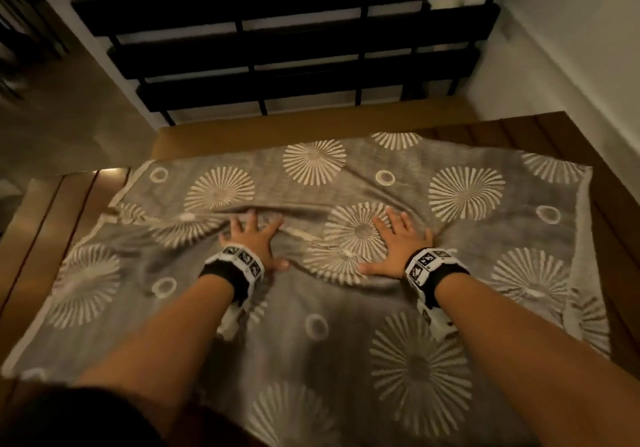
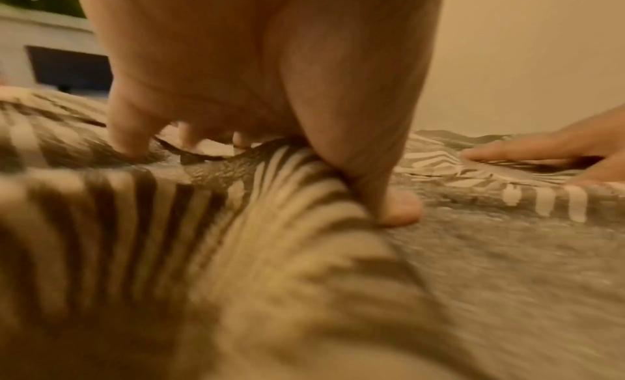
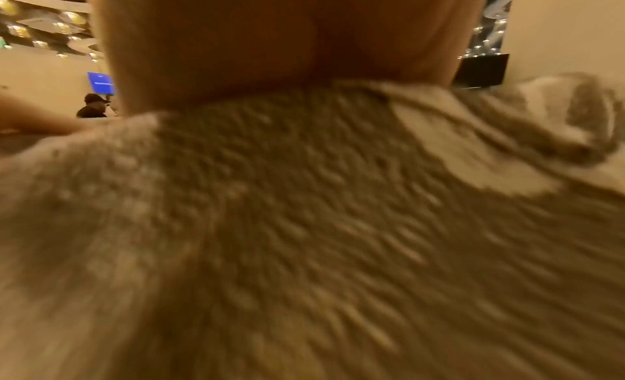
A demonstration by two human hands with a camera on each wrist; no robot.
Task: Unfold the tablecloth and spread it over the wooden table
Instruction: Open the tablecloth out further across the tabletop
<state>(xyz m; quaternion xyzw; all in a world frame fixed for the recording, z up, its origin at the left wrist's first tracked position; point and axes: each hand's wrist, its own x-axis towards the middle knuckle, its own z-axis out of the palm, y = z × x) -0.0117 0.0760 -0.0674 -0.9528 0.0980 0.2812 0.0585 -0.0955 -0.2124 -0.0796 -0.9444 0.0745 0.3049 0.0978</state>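
A grey tablecloth (image 1: pixel 346 325) with white sunburst and ring patterns lies spread over the wooden table (image 1: pixel 45 238), wrinkled across its middle. My left hand (image 1: pixel 254 238) presses flat on a fold near the centre, fingers spread. My right hand (image 1: pixel 394 242) lies flat on a sunburst to the right, fingers spread too. In the left wrist view my left hand (image 2: pixel 257 97) pushes the bunched tablecloth (image 2: pixel 304 279) with its fingertips, and my right hand (image 2: pixel 548 156) shows at the right edge. The right wrist view shows my palm (image 3: pixel 287 43) on blurred tablecloth (image 3: pixel 304 225).
A dark slatted bench or railing (image 1: pixel 294 55) stands beyond the table's far edge. A white wall (image 1: pixel 571 48) rises at the right. Bare wood shows at the table's left side and its far right corner (image 1: pixel 502 131). A person (image 3: pixel 93 106) stands far off in the right wrist view.
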